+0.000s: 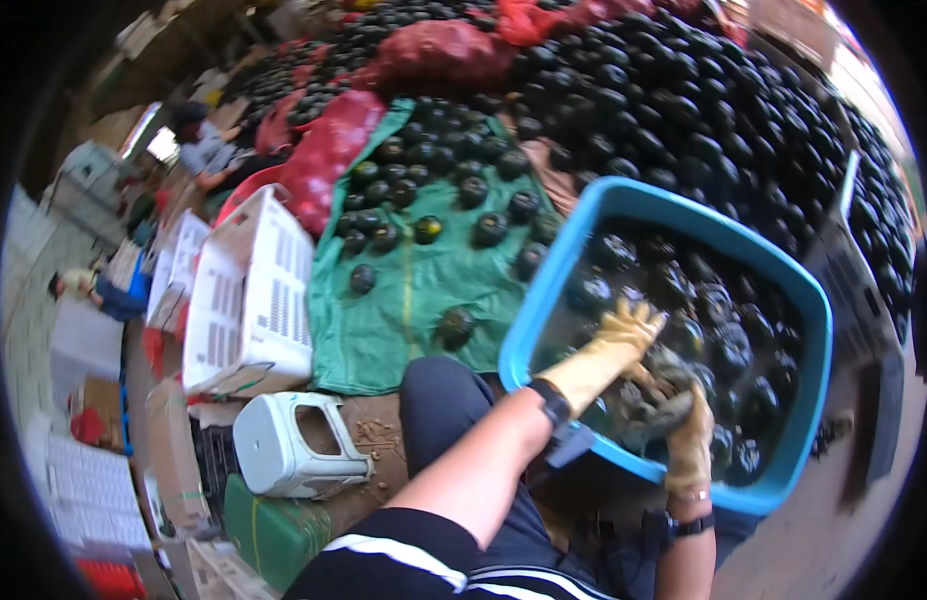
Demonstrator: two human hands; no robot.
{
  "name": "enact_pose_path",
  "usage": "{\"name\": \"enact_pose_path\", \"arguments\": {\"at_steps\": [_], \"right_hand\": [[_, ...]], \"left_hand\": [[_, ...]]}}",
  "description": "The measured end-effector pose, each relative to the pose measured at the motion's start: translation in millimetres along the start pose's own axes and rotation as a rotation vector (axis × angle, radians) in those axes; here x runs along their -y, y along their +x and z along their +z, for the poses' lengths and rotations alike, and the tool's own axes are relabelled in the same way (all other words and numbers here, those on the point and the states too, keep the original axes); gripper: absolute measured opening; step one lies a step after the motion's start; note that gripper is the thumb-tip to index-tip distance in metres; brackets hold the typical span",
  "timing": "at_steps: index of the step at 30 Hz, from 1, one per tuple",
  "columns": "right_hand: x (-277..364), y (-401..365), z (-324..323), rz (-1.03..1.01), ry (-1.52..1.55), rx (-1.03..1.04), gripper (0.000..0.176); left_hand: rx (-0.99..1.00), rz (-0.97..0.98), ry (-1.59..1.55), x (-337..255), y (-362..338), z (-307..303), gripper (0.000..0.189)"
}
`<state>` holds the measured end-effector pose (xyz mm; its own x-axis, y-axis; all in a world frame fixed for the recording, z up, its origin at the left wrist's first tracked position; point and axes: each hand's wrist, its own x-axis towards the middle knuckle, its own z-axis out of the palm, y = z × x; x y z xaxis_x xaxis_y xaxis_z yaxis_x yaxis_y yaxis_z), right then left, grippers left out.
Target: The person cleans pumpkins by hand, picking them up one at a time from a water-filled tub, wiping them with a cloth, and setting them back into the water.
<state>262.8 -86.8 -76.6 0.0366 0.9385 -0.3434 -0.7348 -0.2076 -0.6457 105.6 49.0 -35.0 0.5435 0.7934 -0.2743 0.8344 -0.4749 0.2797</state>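
A large blue plastic tub (517,340) holds water and many dark green, round squashes (732,348). My left hand (627,335), in a yellow rubber glove, reaches over the near left side of the tub. Its fingers are spread over the squashes, with nothing in them. My right hand (692,432), gloved the same way, is closed on a wet grey-green cloth (656,400) at the tub's near side. The cloth lies bunched between both hands and hides part of the water and squashes under it.
A green sheet (384,335) with scattered squashes lies left of the tub. Behind rises a big squash heap (674,100) with red mesh sacks (439,55). A white crate (254,300) and white stool (284,445) stand left. A person (209,150) sits farther back.
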Motion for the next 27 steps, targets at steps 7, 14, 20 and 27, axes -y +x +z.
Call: {"name": "enact_pose_path", "arguments": {"at_steps": [7, 14, 20, 27], "right_hand": [[0.2, 18.4, -37.1, -0.219, 0.142, 0.006, 0.052], [-0.1, 18.8, -50.6, -0.261, 0.079, 0.067, 0.059], [-4.6, 25.8, -17.4, -0.136, -0.049, 0.072, 0.061], [5.3, 8.2, -17.7, -0.034, -0.118, 0.144, 0.055]], "left_hand": [[0.092, -0.021, -0.095, 16.5, 17.2, 12.7, 0.083], [-0.082, -0.070, -0.664, 20.9, -28.0, 54.7, 0.064], [0.231, -0.273, -1.376, 12.6, -27.1, -24.9, 0.050], [0.157, 0.099, -1.089, -37.1, -86.9, -45.9, 0.109]]}}
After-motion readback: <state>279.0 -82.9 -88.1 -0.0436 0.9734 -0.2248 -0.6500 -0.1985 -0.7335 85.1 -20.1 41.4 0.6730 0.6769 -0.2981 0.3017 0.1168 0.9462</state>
